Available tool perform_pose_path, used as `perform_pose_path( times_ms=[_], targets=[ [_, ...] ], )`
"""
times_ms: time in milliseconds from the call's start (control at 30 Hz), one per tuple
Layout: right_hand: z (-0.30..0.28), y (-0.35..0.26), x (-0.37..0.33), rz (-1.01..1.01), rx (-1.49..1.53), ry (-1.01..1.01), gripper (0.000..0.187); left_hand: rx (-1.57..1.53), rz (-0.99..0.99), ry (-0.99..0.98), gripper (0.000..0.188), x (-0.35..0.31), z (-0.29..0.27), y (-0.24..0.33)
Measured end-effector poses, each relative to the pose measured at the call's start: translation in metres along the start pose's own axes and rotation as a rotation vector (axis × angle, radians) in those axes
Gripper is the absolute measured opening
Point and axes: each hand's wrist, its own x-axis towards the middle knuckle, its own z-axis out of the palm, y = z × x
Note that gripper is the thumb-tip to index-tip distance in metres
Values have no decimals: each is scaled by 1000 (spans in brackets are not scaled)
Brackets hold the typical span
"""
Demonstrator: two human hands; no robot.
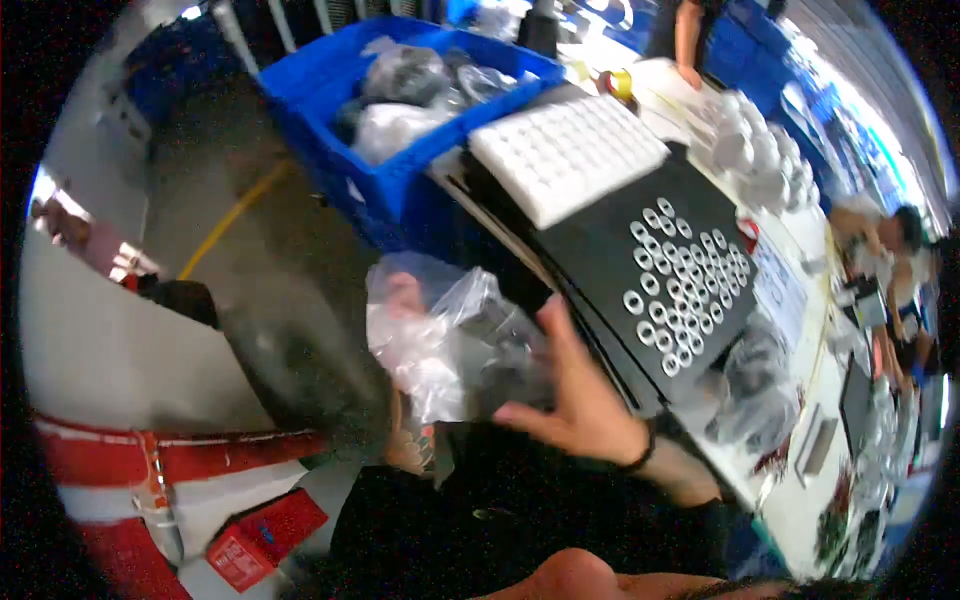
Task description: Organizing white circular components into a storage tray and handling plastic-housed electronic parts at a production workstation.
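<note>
Front and centre: one crumpled clear plastic bag [440, 350], long axis roughly upper-left to lower-right; can't tell mouth end. Right hand [588, 405] at its right side, thumb and fingers spread. Left hand [403, 294] mostly behind bag, can't tell finger state. One red box [265, 540], print unreadable. Dozens of small white rings [688, 288], one flat black board [600, 250].

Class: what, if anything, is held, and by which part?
A clear plastic bag: left hand holds its left side; right hand spread at its right end.
</note>
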Motion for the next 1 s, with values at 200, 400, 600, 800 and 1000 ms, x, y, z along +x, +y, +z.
perform_pose_path(
  times_ms=[200, 400, 600, 800, 1000],
  targets=[
    [111, 103, -103, 335, 701, 54, 79, -472, -481, -281, 55, 13, 124, -43],
    [115, 191, -165, 714, 731, 531, 42, 499, -699, -274, 96, -62, 122, -98],
    [103, 218, -224, 1100, 1172, 973, 38, 499, -613, -70, 77, -74, 120, -172],
    [139, 248, -287, 824, 799, 890, 85, 673, -696, -405, 43, -94, 105, -246],
    [143, 279, -295, 862, 632, 1100, 24, 933, -825, -1010, 43, -141, 199, -262]
  ],
)
